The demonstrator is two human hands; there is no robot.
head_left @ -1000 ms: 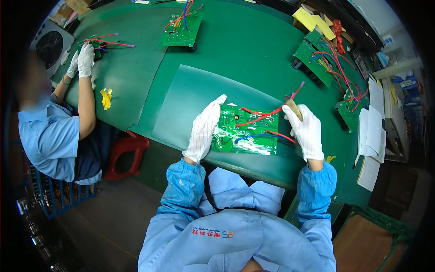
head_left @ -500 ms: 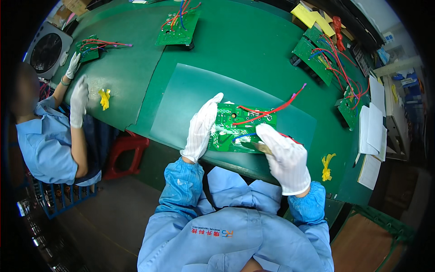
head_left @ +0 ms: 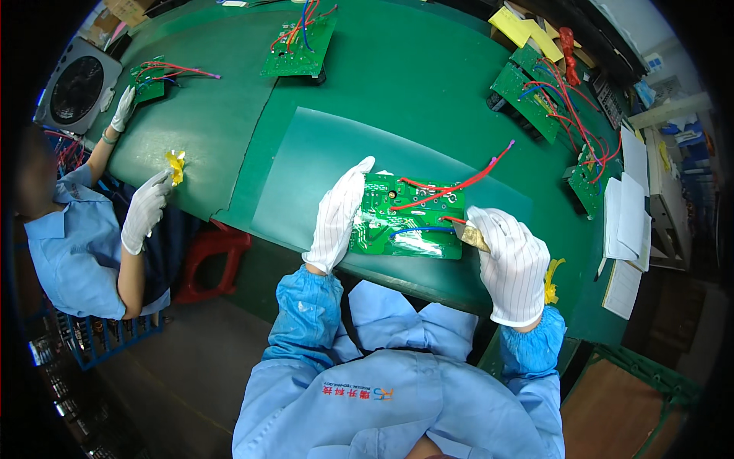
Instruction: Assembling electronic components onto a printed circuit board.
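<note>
Green table (head_left: 428, 92) fills most of the view, with a paler green mat (head_left: 306, 176) laid near its front edge and several other circuit boards with coloured wires spread toward the far side and right. On the mat, just in front of the person, lies a green circuit board (head_left: 405, 222) with red wires (head_left: 459, 183) and a blue wire (head_left: 420, 229) attached and trailing off to the right. The left hand (head_left: 336, 214), in a white glove, rests flat on the board's left edge, fingers stretched out, pinning it rather than clasping it. The right hand (head_left: 512, 260), also gloved, is closed around a small brush (head_left: 474, 237) whose tip meets the board's right edge. Judging by this, the wires are already fitted and brushing seems under way; how much of the board remains cannot be told. At the left, a co-worker's gloved hand (head_left: 145, 210) touches a yellow scrap (head_left: 176, 164).
</note>
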